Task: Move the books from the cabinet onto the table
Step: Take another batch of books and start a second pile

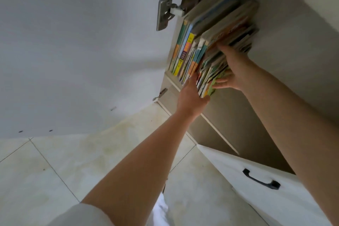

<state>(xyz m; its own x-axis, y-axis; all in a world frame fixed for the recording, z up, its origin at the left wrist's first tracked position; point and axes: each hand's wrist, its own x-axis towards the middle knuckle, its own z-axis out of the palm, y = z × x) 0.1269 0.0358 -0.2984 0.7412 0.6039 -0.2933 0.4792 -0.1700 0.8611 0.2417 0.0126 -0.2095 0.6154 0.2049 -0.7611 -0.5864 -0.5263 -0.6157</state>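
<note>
Item: books (pixel 207 55), mixed thin vols, spines out, packed upright on a shelf inside the cabinet (pixel 286 46); row sat at approx 1 o'clock of view. None out of the cabinet yet; no desk in shot.

Step in hand: pick-up, bracketing a batch at the right end of the row.

Left hand (pixel 190 95): flat, fingers extended, pressed against the batch's left face, at 7 o'clock of the batch.

Right hand (pixel 234 71): at 4 o'clock of the batch, fingers spread and curled onto its far side and lower edge, thumb low. Batch clamped between both palms; neither hand closed into a fist. Motion blur, so exact no. of vols prob. not readable.

Also noted: open door (pixel 73 51) w/ hinge (pixel 165 13) at 11 o'clock; drawer handle (pixel 260 180) at 5 o'clock.

Next move, est.: squeeze evenly, draw the batch straight out, support underneath so thin vols don't slip, then turn to find the desk.
</note>
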